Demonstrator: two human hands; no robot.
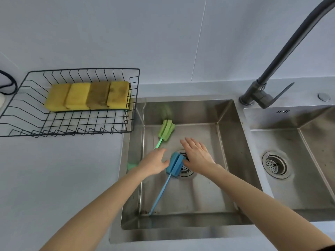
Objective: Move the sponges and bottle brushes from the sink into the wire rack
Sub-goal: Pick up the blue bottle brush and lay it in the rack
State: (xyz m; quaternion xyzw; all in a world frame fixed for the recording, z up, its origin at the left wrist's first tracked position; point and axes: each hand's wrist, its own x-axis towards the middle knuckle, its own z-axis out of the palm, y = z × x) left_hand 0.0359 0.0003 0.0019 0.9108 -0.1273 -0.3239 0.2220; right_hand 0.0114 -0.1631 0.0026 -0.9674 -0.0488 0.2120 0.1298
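Several yellow sponges (87, 96) lie in a row inside the black wire rack (76, 124) on the counter at the left. Two bottle brushes lie in the left sink basin (199, 192). The green brush (166, 130) is at the back left, its handle running toward my left hand (154, 163). The blue brush (175, 164) has its foam head over the drain and its handle pointing to the front left corner. My left hand is just left of the blue head, fingers apart. My right hand (196, 154) hovers just right of it, open and flat.
A dark gooseneck faucet (268, 77) stands between the two basins. The right basin (293, 142) has its own drain strainer (274, 164). A grey counter (54, 178) spreads left of the sink. A dark cable (10, 86) lies at the far left edge.
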